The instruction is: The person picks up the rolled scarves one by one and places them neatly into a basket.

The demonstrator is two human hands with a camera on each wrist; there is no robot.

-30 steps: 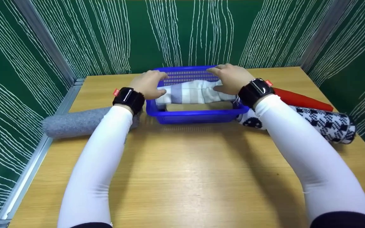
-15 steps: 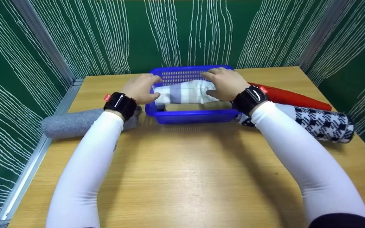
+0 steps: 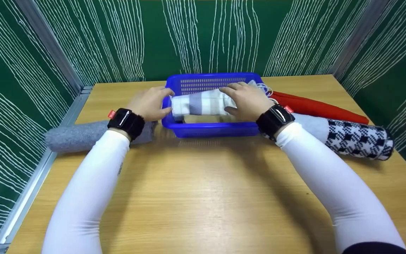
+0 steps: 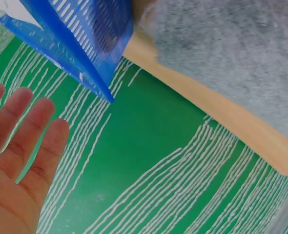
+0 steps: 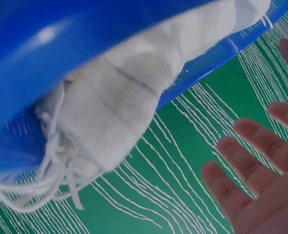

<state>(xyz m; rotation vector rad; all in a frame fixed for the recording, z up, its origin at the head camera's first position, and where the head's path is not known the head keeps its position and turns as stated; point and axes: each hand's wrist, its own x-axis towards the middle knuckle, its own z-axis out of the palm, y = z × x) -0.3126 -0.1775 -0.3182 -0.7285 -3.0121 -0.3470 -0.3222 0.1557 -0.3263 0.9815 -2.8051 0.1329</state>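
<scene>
A blue plastic basket [image 3: 211, 131] with slotted walls stands at the back of the table. In it lies a rolled plaid scarf [image 3: 206, 103] in white, beige and grey-blue, its white fringe [image 5: 61, 170] hanging at the right end. My left hand [image 3: 150, 104] is at the basket's left side, near the scarf's end; its fingers [image 4: 51, 141] look straight in the left wrist view. Over the right part of the scarf hovers my right hand [image 3: 248, 102]. Its fingers [image 5: 251, 165] are extended, apart from the cloth in the right wrist view.
A grey fuzzy roll [image 3: 79, 137] lies left of the basket. To the right are a red roll [image 3: 319, 107] and a black-and-white patterned roll [image 3: 361, 139] with a light grey section. Green walls with white lines [image 3: 203, 38] enclose the table [image 3: 203, 197].
Both hands have shifted left; the left hand has drawn away from over the scarf to the basket's left side. The scarf's fringed right end has come into sight. The scarf stays in the basket.
</scene>
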